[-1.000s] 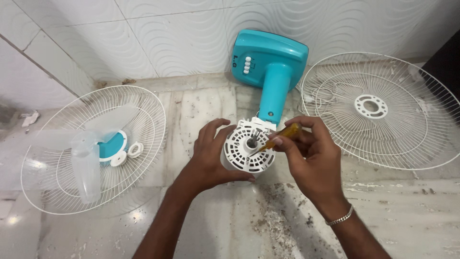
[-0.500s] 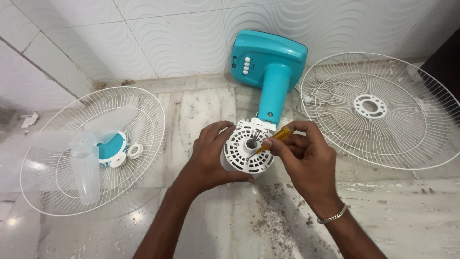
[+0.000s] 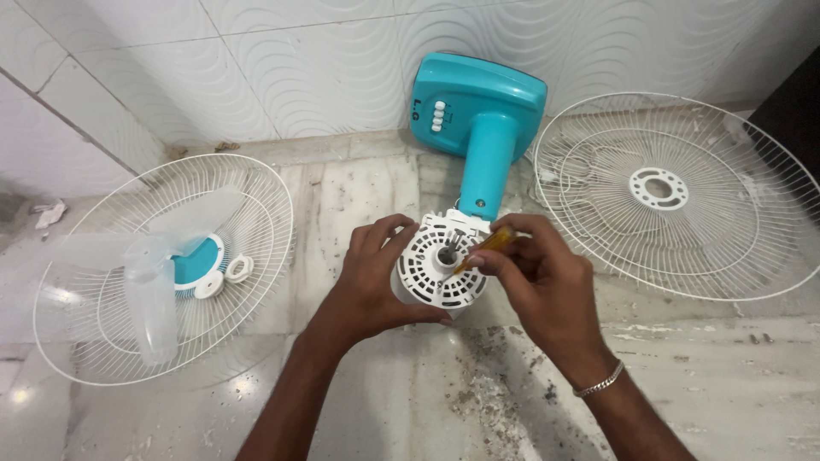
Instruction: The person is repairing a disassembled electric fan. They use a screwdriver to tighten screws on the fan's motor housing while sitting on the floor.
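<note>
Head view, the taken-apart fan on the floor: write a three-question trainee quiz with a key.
1. True or false: the left hand grips the side of the white motor housing.
2. What does the right hand hold against the front of the housing? A) a yellow-handled screwdriver B) a hammer C) a cloth
3. Fill in: the clear blade lies on the wire guard to the person's ____; the other guard holds no blade.

Key: 1 true. 2 A. 3 left.
</note>
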